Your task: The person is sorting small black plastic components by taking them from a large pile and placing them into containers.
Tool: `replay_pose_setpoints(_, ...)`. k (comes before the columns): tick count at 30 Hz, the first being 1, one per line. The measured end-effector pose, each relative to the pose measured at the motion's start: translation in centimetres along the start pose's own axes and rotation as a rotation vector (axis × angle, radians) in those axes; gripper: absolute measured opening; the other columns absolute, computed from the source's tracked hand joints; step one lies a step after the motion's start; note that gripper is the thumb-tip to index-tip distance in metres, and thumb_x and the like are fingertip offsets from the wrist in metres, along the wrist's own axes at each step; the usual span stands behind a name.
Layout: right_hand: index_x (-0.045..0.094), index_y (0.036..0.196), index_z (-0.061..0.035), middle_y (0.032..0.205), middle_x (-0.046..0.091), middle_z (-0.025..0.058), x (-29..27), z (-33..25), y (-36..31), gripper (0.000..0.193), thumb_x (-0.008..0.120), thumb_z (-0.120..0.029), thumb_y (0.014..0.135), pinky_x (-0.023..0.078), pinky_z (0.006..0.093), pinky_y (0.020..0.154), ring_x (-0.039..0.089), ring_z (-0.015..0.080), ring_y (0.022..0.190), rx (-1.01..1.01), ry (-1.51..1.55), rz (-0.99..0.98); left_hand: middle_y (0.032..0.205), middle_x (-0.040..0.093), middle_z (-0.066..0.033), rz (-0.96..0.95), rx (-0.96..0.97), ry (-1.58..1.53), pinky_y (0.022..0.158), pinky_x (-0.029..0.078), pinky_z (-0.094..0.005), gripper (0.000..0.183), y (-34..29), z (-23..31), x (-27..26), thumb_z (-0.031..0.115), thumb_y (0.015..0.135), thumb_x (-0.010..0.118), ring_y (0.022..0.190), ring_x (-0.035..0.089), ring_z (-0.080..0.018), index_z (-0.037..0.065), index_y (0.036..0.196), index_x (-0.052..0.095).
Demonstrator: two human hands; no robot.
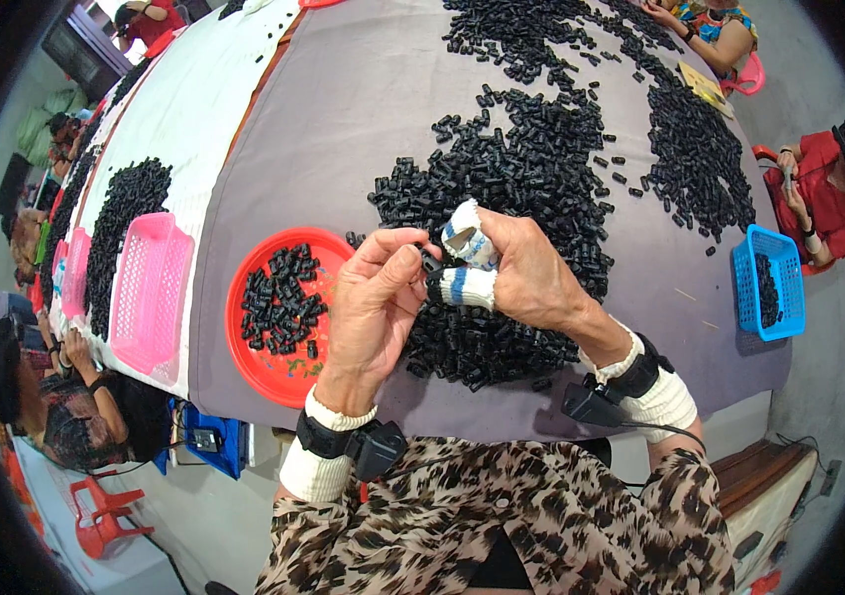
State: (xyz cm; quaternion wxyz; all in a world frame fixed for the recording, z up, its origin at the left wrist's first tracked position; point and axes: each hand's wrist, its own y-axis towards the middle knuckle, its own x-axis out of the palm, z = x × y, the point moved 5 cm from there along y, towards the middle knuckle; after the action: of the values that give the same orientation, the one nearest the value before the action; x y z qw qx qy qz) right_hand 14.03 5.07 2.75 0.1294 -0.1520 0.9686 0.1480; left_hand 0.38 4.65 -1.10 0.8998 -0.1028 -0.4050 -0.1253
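A small black plastic part [431, 266] is pinched between the thumb and fingers of my left hand [373, 302]. My right hand [541, 273] meets it from the other side, its thumb and a finger wrapped in white knit covers [469, 287] with blue stripes. Those covered fingertips close on the same part, and its exact shape is partly hidden. Under and beyond both hands spreads a large heap of similar black parts [521, 149]. Just left of my left hand, a round red tray [240, 337] holds more of them.
A grey cloth [313, 149] covers the table. Pink baskets [153, 297] stand on the white-covered part at left, and a blue basket [767, 238] at right. Another black heap [695, 159] lies far right. Several people sit around, one in red [819, 188] at right.
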Motion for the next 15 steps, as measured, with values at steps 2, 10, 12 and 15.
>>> replay_pose_setpoints(2, 0.055, 0.083, 0.0008, 0.061, 0.055, 0.0066, -0.1, -0.2, -0.2, 0.025, 0.069, -0.018, 0.074, 0.041, 0.027, 0.05, 0.048, 0.0084, 0.055, -0.012, 0.011, 0.008, 0.089, 0.061, -0.0078, -0.031, 0.019, 0.043, 0.064, 0.046, -0.0174, 0.019, 0.0, -0.1, 0.0, 0.008, 0.086, 0.058, 0.07, 0.056, -0.007, 0.0, 0.103, 0.056)
replay_pose_setpoints(10, 0.056, 0.086, 0.0007, 0.061, 0.054, 0.0018, -0.4, 0.8, -0.7, 0.023, 0.068, -0.016, 0.076, 0.04, 0.0254, 0.05, 0.046, 0.0058, 0.056, 0.028, 0.093, 0.01, 0.088, 0.06, -0.006, 0.003, 0.004, 0.059, 0.066, 0.046, -0.0182, 0.021, 0.1, -0.8, 0.6, 0.011, 0.088, 0.055, 0.073, 0.055, -0.0067, -0.002, 0.106, 0.055)
replay_pose_setpoints(12, 0.057, 0.087, 0.0004, 0.063, 0.054, 0.0007, -0.3, 1.0, -0.8, 0.022, 0.068, -0.015, 0.077, 0.04, 0.0248, 0.052, 0.046, 0.0053, 0.058, 0.033, 0.118, 0.0, 0.087, 0.06, -0.0059, -0.002, 0.006, 0.057, 0.066, 0.046, -0.0185, 0.022, 0.0, -1.0, 0.5, 0.011, 0.089, 0.054, 0.074, 0.055, -0.0067, -0.002, 0.106, 0.055)
replay_pose_setpoints(15, 0.057, 0.087, 0.0002, 0.064, 0.054, 0.0009, -0.2, 1.2, -1.0, 0.022, 0.068, -0.015, 0.076, 0.041, 0.0241, 0.054, 0.047, 0.0053, 0.06, 0.063, 0.117, -0.017, 0.089, 0.061, -0.0069, -0.012, 0.003, 0.032, 0.068, 0.047, -0.0194, 0.021, -0.1, -1.1, 0.6, 0.01, 0.089, 0.054, 0.075, 0.056, -0.0072, -0.002, 0.106, 0.055)
